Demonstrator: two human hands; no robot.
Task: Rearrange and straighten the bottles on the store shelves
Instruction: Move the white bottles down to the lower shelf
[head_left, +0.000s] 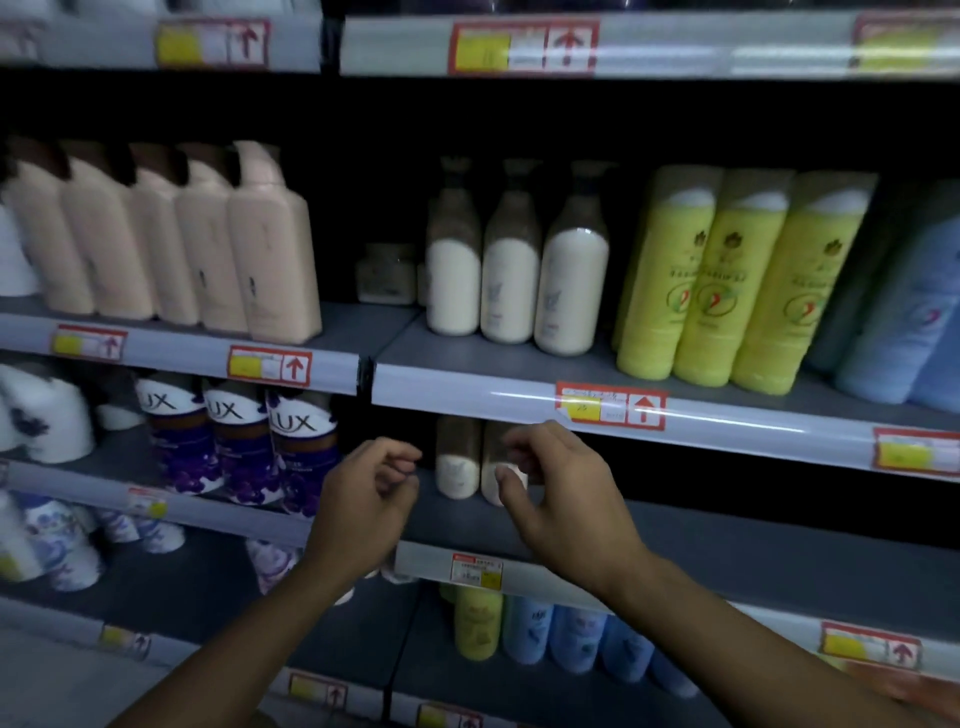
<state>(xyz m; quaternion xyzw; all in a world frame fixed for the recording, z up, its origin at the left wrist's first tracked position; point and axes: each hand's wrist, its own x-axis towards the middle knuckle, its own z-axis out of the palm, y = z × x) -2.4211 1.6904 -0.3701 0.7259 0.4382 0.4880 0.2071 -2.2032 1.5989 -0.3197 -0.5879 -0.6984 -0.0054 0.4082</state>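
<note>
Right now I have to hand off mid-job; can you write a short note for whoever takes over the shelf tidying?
Left hand: fingers loosely curled, holding nothing, in front of the lower shelf.
Right hand: reaching at the two cream bottles with brown tops on that shelf; contact unclear.
Done: on the shelf above, the three tall cream bottles, yellow-green bottles and peach bottles stand in rows.
Left: the pair sits deep on the shelf; probably pull forward and straighten.
</note>
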